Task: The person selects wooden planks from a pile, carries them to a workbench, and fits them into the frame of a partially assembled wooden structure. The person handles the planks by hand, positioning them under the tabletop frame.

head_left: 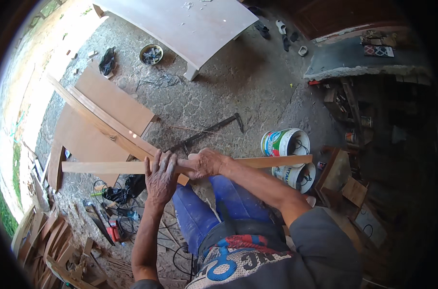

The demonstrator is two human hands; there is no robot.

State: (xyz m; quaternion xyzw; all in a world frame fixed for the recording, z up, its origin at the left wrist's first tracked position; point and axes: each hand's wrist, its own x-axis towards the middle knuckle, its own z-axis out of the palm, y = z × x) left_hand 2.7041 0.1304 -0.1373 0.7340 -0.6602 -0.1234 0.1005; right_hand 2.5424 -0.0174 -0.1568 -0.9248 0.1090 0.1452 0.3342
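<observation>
Head view, looking down past blue trousers to a rough concrete floor. Long wooden slat [132,167] held level across the body, running from far left to the buckets on the right. Left hand [161,176] laid over the slat near its middle, fingers spread flat on the top face, pressing rather than wrapped. Right hand [205,164] just beside it, closed round the slat, knuckles up. Hands close together, almost touching, both on the same piece.

Beneath and behind the slat, brown panels [110,103] with a curved moulding [103,124] lying across them. Pale board [180,21] raised on legs farther off. Long-handled tool [207,131] flat on the floor ahead. Two white buckets [286,142] at the slat's right end. Power tools and cables [115,212] in a tangle at lower left, beside stacked offcuts [50,245].

As for progress: slat looks clean and cut to length, but free in the air, joined to nothing. No fastener, glue or mark visible on it. Seems early, at the handling or checking stage; fitting apparently not yet done.
</observation>
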